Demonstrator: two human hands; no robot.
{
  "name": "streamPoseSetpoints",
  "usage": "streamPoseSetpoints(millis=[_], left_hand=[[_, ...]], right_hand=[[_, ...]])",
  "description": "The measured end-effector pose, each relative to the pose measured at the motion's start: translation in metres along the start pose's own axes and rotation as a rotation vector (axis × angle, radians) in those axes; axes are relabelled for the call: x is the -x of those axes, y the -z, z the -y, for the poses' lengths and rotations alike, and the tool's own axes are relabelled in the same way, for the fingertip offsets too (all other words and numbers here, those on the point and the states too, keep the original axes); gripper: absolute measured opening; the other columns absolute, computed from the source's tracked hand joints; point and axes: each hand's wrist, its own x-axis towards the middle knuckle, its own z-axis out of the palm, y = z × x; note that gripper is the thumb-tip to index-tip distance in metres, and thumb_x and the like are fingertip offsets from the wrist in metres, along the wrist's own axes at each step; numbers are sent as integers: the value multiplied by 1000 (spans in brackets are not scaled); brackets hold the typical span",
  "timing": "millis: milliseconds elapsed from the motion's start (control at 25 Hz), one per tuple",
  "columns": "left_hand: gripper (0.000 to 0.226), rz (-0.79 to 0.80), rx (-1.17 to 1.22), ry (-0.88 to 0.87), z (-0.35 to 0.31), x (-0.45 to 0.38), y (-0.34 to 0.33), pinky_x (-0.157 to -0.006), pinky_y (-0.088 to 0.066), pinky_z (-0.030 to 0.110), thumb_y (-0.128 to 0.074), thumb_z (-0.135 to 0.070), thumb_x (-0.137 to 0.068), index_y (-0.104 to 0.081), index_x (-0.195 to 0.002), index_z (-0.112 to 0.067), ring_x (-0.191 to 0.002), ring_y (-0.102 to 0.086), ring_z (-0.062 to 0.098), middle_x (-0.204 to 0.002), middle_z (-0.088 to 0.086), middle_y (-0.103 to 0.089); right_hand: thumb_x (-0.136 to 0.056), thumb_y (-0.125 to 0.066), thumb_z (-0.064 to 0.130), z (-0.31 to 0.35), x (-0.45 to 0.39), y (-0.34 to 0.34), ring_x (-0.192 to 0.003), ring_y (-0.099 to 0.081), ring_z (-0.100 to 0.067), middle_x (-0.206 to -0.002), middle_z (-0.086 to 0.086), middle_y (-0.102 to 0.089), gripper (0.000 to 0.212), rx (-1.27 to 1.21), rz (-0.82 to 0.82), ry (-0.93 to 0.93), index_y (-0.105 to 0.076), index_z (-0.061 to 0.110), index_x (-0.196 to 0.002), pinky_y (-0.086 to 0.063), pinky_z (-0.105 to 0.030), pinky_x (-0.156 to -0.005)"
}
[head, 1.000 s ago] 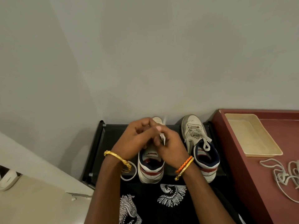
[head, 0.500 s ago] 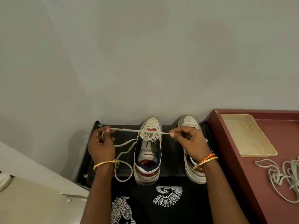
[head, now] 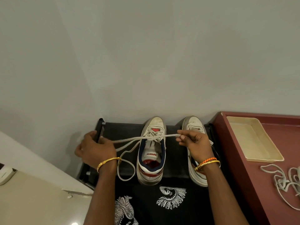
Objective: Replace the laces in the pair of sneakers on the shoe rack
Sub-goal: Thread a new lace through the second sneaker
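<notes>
A: Entry, head view. Left sneaker stands on the black shoe rack, toe towards the far wall. Its lace is drawn out sideways across the eyelets. Right hand pinches one end between thumb and forefinger, just right of the shoe. Left hand has its fingers curled round the other run, out by the rack's left post.

B: Handling?

A: Judged soft, light, flat-woven; no stiffness, so it sags where unsupported. A slack loop droops onto the rack left of the shoe. Best hold is close to the tip for threading, or near the eyelets for pulling, since a mid-run grip only shifts slack. The shoe looks light enough to slide if tugged hard.

B: Unclear items?

A: The right sneaker is mostly hidden behind the right hand and wrist; its lacing cannot be judged. The left-hand fingertips are hidden behind the hand. Loose laces on the red surface run off the right edge; cannot tell old from new. A cream tray lies beyond them.
</notes>
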Motion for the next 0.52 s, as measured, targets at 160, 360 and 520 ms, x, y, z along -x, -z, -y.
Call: streamPoseSetpoints(millis=[160, 360, 520], left_hand=[[32, 435, 71, -507, -13, 19, -11, -105, -33, 41, -65, -29, -85, -63, -117, -24, -122, -46, 23, -121, 2, -60], [19, 818, -194, -643, -22, 61, -30, -93, -18, 33, -57, -39, -90, -69, -105, -37, -113, -49, 8, -107, -16, -66], [15, 695, -226, -518, -19, 56, -32, -88, -21, 31, -59, -34, -89, -70, -99, -30, -105, -52, 9, -104, -11, -66]], right_hand=[[-81, -69, 5, 1, 4, -17, -66, -67, -7, -73, -2, -70, 9, 18, -3, 12, -64, 11, -82, -51, -19, -61], [-81, -71, 11, -2, 4, -36, -76, -62, -14, -74, 1, -66, 12, 122, 18, 110, -67, 20, -74, -51, -22, -70], [-82, -71, 25, -20, 1, -46, -89, -63, -13, -91, 3, -68, 16, 292, 83, -64, -67, 19, -96, -53, -27, -79]])
